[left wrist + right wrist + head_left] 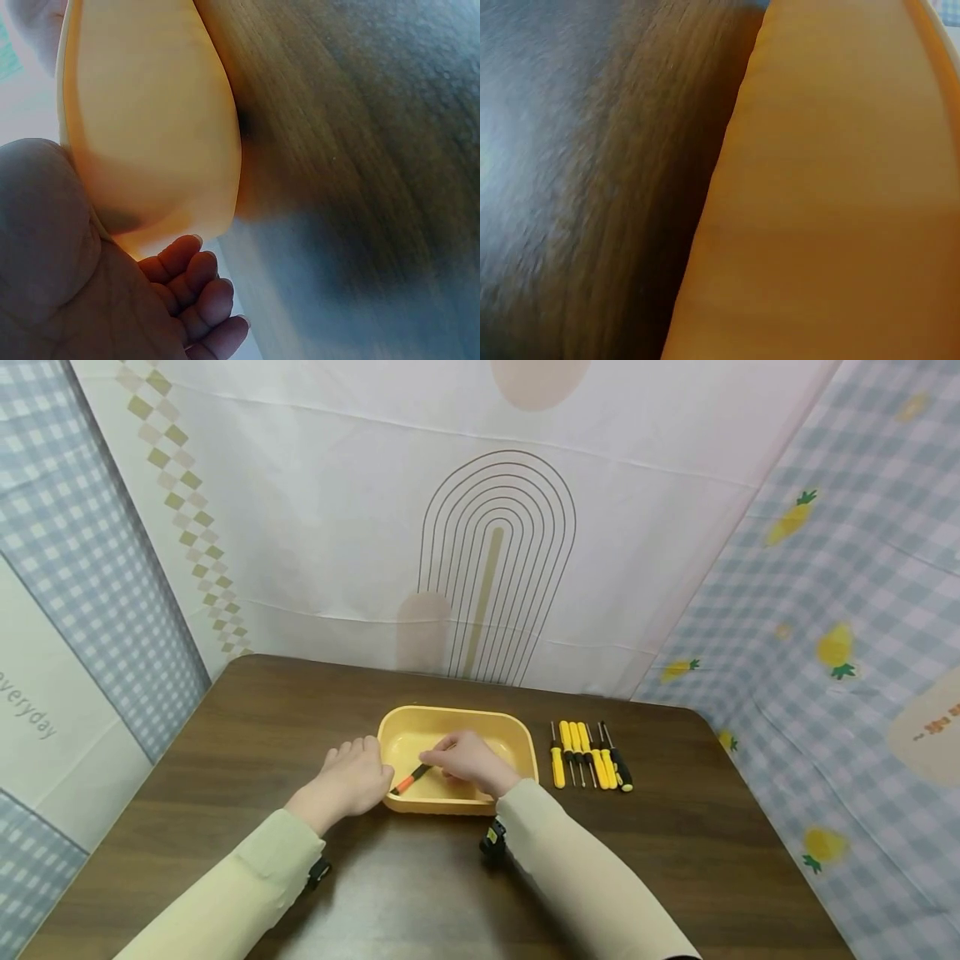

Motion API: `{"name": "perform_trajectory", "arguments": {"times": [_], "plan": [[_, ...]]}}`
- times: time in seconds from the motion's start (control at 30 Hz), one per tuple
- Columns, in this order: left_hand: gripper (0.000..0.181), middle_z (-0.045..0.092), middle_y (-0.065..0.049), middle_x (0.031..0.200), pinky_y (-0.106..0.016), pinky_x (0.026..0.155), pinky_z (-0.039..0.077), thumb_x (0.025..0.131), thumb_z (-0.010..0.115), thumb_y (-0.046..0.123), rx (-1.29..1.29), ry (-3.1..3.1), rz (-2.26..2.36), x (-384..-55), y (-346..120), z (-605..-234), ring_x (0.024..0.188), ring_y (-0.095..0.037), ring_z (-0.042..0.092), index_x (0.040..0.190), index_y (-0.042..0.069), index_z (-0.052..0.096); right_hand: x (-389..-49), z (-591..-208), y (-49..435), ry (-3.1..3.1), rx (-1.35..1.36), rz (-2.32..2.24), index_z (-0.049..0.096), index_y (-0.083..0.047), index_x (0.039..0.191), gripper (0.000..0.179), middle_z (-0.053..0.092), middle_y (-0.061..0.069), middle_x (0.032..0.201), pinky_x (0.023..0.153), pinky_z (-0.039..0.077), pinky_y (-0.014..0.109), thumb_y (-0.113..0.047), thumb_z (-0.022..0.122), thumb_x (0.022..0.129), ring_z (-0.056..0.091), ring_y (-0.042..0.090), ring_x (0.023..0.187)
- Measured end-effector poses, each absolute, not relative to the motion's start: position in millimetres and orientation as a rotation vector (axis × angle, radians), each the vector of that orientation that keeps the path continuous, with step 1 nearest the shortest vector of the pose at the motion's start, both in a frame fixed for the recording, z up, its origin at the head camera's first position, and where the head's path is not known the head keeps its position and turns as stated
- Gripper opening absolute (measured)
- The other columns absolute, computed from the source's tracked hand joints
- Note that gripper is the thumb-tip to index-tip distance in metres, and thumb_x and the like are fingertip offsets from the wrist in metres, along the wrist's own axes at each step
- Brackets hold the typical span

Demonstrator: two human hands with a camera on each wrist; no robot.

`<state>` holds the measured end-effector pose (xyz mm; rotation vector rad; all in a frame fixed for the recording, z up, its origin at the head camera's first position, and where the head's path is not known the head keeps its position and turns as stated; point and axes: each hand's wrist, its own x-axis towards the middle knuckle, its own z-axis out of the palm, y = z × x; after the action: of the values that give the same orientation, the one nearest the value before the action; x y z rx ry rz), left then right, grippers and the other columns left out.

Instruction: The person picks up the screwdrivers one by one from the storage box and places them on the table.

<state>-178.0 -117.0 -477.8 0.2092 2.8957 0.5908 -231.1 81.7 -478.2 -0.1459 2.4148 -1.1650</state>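
Note:
A shallow yellow plastic bin (517,739) stands on the brown table. At its left end my left hand (356,777) grips the rim; the left wrist view has the thumb (41,217) over the edge and the fingers (206,292) bent against the outside wall. My right hand (465,758) reaches into the bin from the right and pinches the black end of a slim black-and-orange tool (405,784). Its orange part slants down toward the bin's front left corner. In the right wrist view the bin's outer wall (825,180) hides the hand.
Right of the bin, several yellow-and-black screwdrivers (558,764) lie in a row on the table (637,860), with a black-handled one (621,772) at the right end. A white patterned curtain (337,527) hangs behind the table, and a checked one (825,610) on the right.

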Motion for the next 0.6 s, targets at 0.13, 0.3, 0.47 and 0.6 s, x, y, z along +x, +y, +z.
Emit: {"name": "perform_trajectory", "arguments": {"times": [0.13,0.3,0.47,0.6], "plan": [[0.039,0.048,-0.014,0.095,-0.048,0.081,0.035,0.094,0.045,0.029,0.21,2.894,0.589,-177.8,-116.3,-477.6,0.09,-0.031,0.046,0.111,-0.006,0.046,-232.5,-480.6,73.1,2.455,-0.129,-1.129,0.052,-0.012,0.055,0.039,0.035,-0.005,0.047,0.041,0.022,0.026,-0.029,0.077,0.08,0.029,0.01,0.042],[0.038,0.048,-0.014,0.094,-0.048,0.081,0.035,0.094,0.046,0.029,0.209,2.909,0.588,-176.9,-115.5,-478.5,0.091,-0.032,0.047,0.11,-0.006,0.046,-231.9,-484.9,66.4,2.562,-0.154,-1.078,0.036,-0.015,0.049,0.052,0.025,-0.007,0.046,0.039,0.019,0.025,-0.024,0.079,0.076,0.022,0.009,0.04],[0.038,0.048,-0.015,0.094,-0.048,0.081,0.036,0.094,0.045,0.029,0.21,2.92,0.582,-175.9,-114.6,-477.9,0.092,-0.032,0.047,0.109,-0.006,0.047,-231.2,-485.5,62.7,2.597,-0.133,-1.08,0.035,-0.014,0.05,0.051,0.024,-0.007,0.047,0.039,0.02,0.025,-0.017,0.079,0.075,0.022,0.009,0.041],[0.039,0.048,-0.015,0.095,-0.048,0.081,0.036,0.095,0.045,0.029,0.205,2.915,0.583,-176.1,-115.1,-477.4,0.092,-0.032,0.047,0.11,-0.006,0.046,-230.6,-484.9,60.0,2.55,-0.109,-1.138,0.034,-0.014,0.054,0.047,0.026,-0.006,0.048,0.039,0.022,0.025,-0.006,0.075,0.075,0.025,0.009,0.04]]}}
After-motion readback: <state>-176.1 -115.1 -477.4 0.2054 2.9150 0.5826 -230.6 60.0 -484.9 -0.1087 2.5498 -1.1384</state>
